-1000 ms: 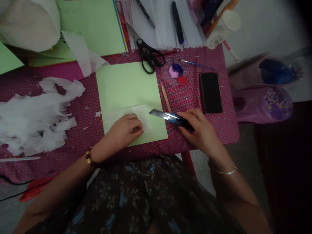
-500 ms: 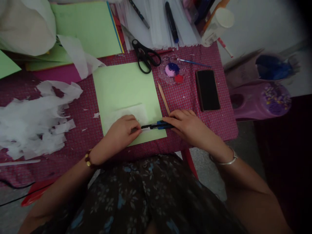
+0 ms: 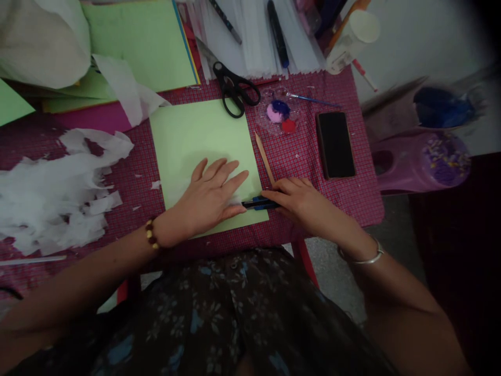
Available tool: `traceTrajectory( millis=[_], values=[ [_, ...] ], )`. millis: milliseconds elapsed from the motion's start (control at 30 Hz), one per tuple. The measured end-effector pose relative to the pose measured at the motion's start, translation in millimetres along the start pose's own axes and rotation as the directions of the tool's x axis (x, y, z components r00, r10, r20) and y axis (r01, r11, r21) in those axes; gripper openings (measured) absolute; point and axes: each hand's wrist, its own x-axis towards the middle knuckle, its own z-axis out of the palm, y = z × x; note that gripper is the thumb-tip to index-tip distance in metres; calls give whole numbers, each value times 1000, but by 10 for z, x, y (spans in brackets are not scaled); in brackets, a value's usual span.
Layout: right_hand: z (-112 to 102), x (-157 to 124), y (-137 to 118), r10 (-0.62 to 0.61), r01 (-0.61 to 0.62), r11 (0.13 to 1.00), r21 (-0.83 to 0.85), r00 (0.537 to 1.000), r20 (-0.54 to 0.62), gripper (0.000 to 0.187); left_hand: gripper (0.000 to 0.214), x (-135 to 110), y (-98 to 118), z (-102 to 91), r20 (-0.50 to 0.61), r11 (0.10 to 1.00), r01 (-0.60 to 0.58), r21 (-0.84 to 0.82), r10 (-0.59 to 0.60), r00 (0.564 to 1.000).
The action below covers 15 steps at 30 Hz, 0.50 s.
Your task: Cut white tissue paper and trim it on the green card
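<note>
My right hand [image 3: 293,201] is closed round a slim blue-and-black hand tool [image 3: 258,202], its narrow end pointing left. Whether it is a cutter or a small stapler I cannot tell. My left hand [image 3: 211,196] lies palm down with fingers spread, its thumb tip at the tool's narrow end. Under that hand is a folded white paper [image 3: 235,200], mostly hidden. Both rest over a light green sheet [image 3: 199,130] near the table's front edge. A pencil [image 3: 265,156] lies just above my right hand.
Black-handled scissors [image 3: 235,91] overlap the green sheet's top corner. A paint palette [image 3: 279,115], a thin brush [image 3: 313,99] and a phone [image 3: 335,145] lie to the right. Torn white paper [image 3: 50,198] is heaped at left. A white cup [image 3: 354,39] stands at the back right.
My left hand has gone from pinching at the tool's tip to lying flat with spread fingers, covering the white paper. Less of the tool shows. My right hand has barely moved.
</note>
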Motion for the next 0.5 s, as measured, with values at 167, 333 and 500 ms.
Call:
traceTrajectory(
  millis=[167, 333, 500],
  values=[
    [9, 7, 30, -15, 15, 1000, 21, 1000, 6, 42, 65, 157, -181, 163, 65, 992, -110, 65, 106, 992],
    [45, -79, -25, -4, 3, 999, 44, 1000, 19, 44, 60, 176, -279, 248, 71, 985, -155, 75, 150, 986],
    [172, -313, -124, 70, -70, 997, 44, 998, 5, 48, 62, 160, -279, 246, 59, 985, -162, 58, 159, 986]
  ],
)
